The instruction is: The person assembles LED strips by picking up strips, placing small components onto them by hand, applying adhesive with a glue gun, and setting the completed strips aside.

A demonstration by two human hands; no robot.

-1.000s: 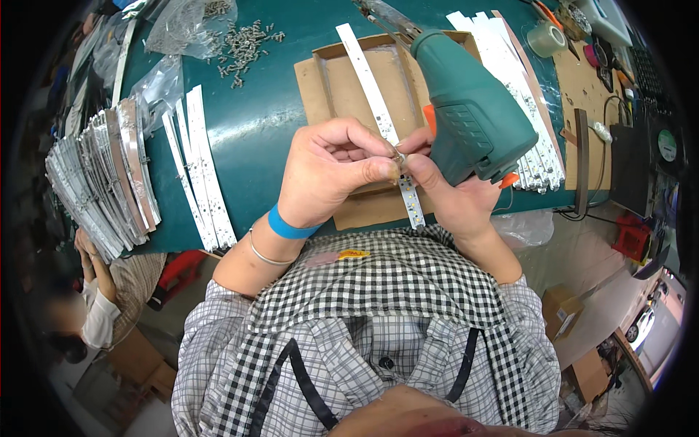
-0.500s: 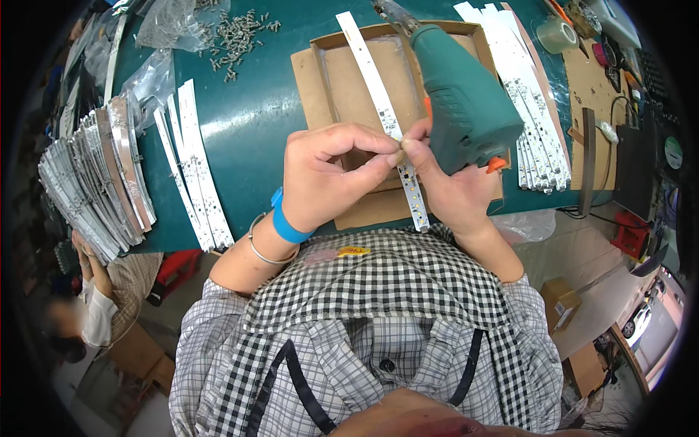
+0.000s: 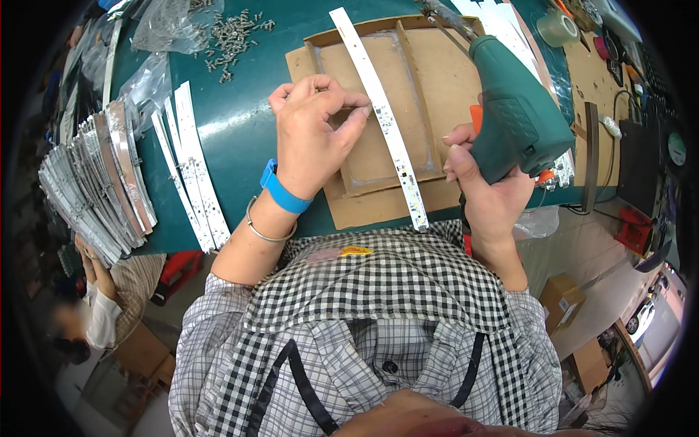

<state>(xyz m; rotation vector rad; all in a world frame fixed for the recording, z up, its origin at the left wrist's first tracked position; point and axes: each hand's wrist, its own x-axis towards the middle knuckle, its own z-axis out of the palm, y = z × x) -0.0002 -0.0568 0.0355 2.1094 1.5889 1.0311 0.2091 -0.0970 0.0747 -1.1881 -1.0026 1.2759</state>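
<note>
A long white LED strip board (image 3: 384, 120) lies at a slant across a shallow cardboard tray (image 3: 429, 116), its lower end over the table's near edge. My left hand (image 3: 317, 120) is closed in a pinch, thumb and forefinger tips at the strip's left edge. Anything between those fingertips is too small or hidden to tell. To the right of the strip, my right hand (image 3: 495, 193) grips a green pistol-shaped power tool (image 3: 517, 109) with an orange trigger and a metal nozzle pointing away. Its thumb and forefinger curl on the tool's left side.
Loose small metal screws (image 3: 231, 40) lie at the far left beside a clear plastic bag (image 3: 166, 29). More strip boards (image 3: 195, 164) lie at left, near a large stack (image 3: 95, 178). A tape roll (image 3: 557, 29) sits far right. Another person's arm (image 3: 102, 280) shows lower left.
My hands have parted from their shared pinch over the strip. The left moved up and left; the right swung right with the power tool, uncovering more of the tray.
</note>
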